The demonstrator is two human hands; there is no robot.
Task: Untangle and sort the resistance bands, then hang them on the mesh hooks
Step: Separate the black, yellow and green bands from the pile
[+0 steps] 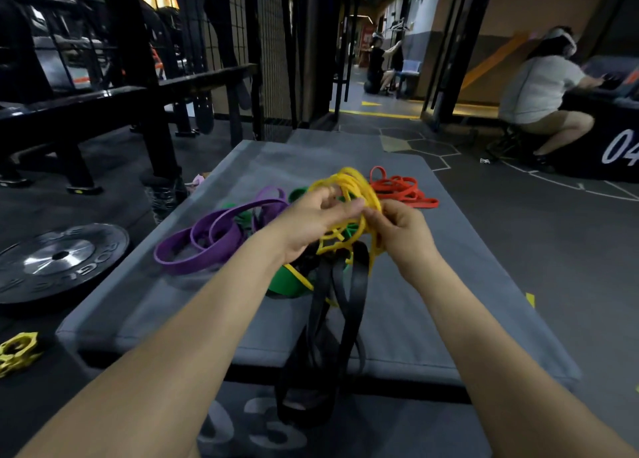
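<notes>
Head view, looking down at two bare forearms reaching over a grey padded mat (449, 319) on a dark gym floor. Both hands meet above the middle of the mat, working a knot of thin yellow bands (352, 195). The left hand (311, 222) has its fingers curled around several yellow loops, thumb on top. The right hand (401, 229), just beside it, pinches yellow strands between thumb and fingertips. Black bands (342, 302) hang from the same tangle and trail off the near edge of the mat. Green bands (287, 281) lie under the left wrist, partly hidden. Purple bands (207, 243) curl on the mat to the left, and red bands (401, 188) sit in a separate heap at the far right. A wire mesh panel (273, 60) stands at the far end of the mat; its hooks cannot be made out. A weight plate (58, 257) lies on the floor to the left.

To free the yellow cleanly, it likely helps to hold one loop steady and feed a single strand back through, rather than pulling hard, since stretching would probably tighten the knot around the black.
</notes>
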